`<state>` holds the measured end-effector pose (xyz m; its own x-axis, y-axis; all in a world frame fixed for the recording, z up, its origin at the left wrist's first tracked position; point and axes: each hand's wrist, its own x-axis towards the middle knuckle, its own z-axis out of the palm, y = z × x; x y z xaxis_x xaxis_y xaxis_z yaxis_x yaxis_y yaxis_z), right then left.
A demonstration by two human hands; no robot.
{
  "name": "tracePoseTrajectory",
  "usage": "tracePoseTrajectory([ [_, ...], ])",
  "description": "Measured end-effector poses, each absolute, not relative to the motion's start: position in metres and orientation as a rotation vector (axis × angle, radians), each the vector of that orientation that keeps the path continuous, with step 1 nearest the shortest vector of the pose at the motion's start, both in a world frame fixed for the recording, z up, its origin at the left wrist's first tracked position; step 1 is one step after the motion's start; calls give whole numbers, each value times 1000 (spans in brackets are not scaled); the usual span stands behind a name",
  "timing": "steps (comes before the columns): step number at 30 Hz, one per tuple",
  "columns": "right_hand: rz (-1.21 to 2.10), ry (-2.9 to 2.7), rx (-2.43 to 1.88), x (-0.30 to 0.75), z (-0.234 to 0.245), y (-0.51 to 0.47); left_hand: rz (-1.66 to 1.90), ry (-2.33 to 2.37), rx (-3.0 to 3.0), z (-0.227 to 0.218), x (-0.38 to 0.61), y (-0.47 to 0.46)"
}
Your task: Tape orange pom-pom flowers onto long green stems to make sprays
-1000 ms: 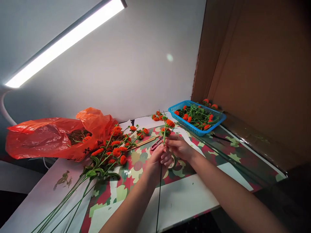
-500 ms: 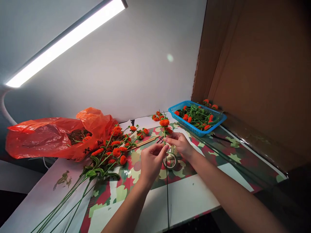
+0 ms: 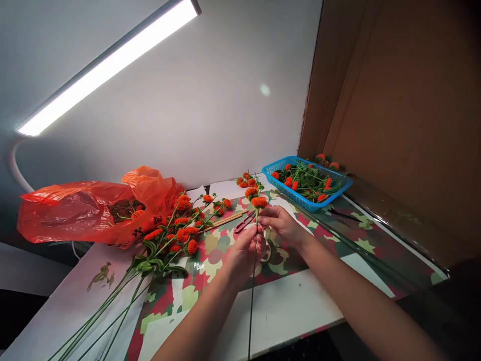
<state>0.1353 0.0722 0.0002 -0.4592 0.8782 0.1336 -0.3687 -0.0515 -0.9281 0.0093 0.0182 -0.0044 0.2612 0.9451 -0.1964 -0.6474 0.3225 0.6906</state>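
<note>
An orange fuzzy craft flower on a long thin green stem stands upright between my hands, over the middle of the table. My left hand pinches the stem below the blossom. Just right of it, my right hand has its fingertips closed on the stem close under the flower head. A roll of tape lies behind my left hand, partly hidden. Scissors with dark pink handles rest on the camouflage-patterned mat beyond my left hand.
Finished flower stems lie in a bunch at left, by an orange plastic bag. A blue basket of flowers and greenery stands at back right. Wooden sticks lie mid-table. A bright lamp hangs above left.
The blossom has tipped toward me and dropped slightly, and the stem's lower end has swung left. My left hand has turned around the stem, uncovering the scissors.
</note>
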Motion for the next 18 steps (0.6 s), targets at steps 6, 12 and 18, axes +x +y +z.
tracePoseTrajectory([
  [6, 1561, -1299, -776, 131, -1, 75, 1337, 1336, 1427, 8, -1, 16],
  [12, 1579, -1368, -685, 133, 10, 70, 1283, 1153, 1196, 12, -2, 17],
  [18, 1787, -1334, -544, 133, 3, 69, 1170, 649, 510, 2, 6, 18],
])
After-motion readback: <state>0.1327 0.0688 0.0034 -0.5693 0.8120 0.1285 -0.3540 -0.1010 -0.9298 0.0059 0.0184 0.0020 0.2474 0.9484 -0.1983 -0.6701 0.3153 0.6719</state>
